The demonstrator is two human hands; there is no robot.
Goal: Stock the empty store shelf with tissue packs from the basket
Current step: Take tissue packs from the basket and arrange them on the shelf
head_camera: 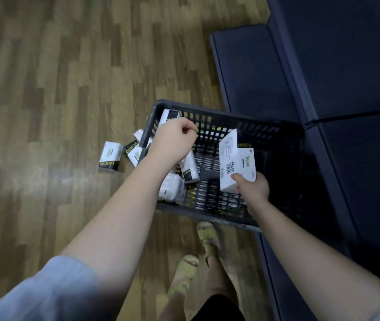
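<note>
A dark plastic basket (209, 213) stands on the floor in front of me. My right hand (252, 189) grips a white tissue pack (236, 158) with a QR code by its lower edge and holds it above the basket's middle. My left hand (175, 140) hovers over the basket's left side with its fingers curled, and nothing shows inside them. Under and beside it lie more packs (190, 170) (172, 187). Another pack (169, 114) leans on the far left wall. The dark blue shelf (256, 72) is on the right, its boards bare.
Several tissue packs (111, 156) lie on the wooden floor (45, 89) just left of the basket. My feet in yellow-green sandals (207, 237) stand right behind the basket. The shelf's lower board (337, 181) runs close along the basket's right side.
</note>
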